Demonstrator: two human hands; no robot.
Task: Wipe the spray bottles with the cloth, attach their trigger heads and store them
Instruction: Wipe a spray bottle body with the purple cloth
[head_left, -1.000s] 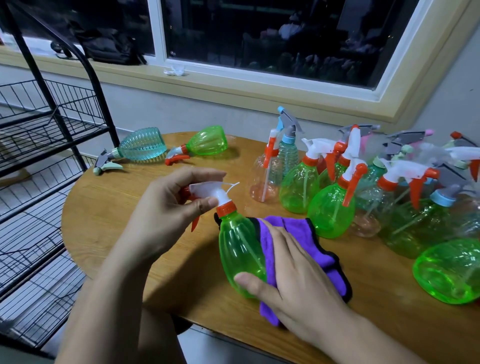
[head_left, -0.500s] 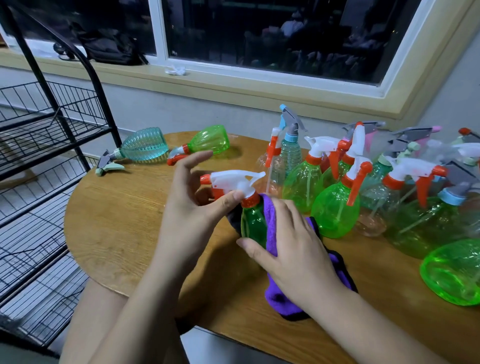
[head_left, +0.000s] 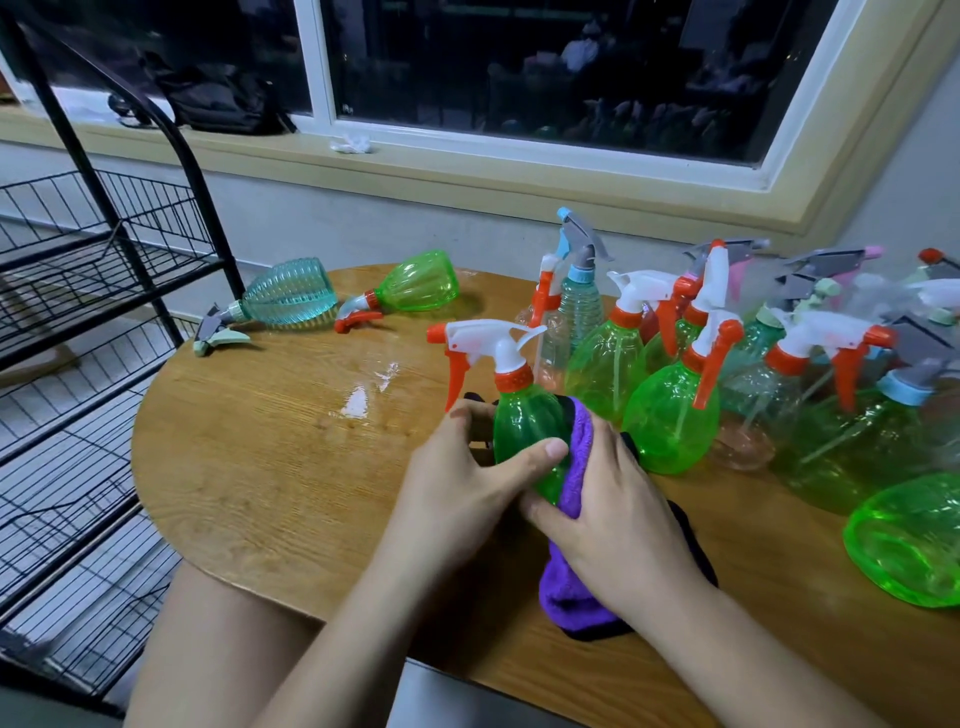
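Note:
A green spray bottle (head_left: 522, 426) stands upright on the round wooden table (head_left: 270, 467), with a white and orange trigger head (head_left: 485, 343) on its neck. My left hand (head_left: 462, 483) grips the bottle's body from the left, thumb across its front. My right hand (head_left: 608, 504) holds a purple cloth (head_left: 566, 587) against the bottle's right side. The cloth hangs down to the table under my right palm.
Several more spray bottles (head_left: 670, 415) with trigger heads crowd the table's right half. A teal ribbed bottle (head_left: 283, 296) and a green bottle (head_left: 410, 286) lie on their sides at the far left. A black wire rack (head_left: 78, 312) stands left of the table. A wet patch (head_left: 363, 395) glistens mid-table.
The green bottle went from lying tilted to standing upright. My left hand left the trigger head and now grips the bottle's body. My right hand brought the cloth up against the bottle's side.

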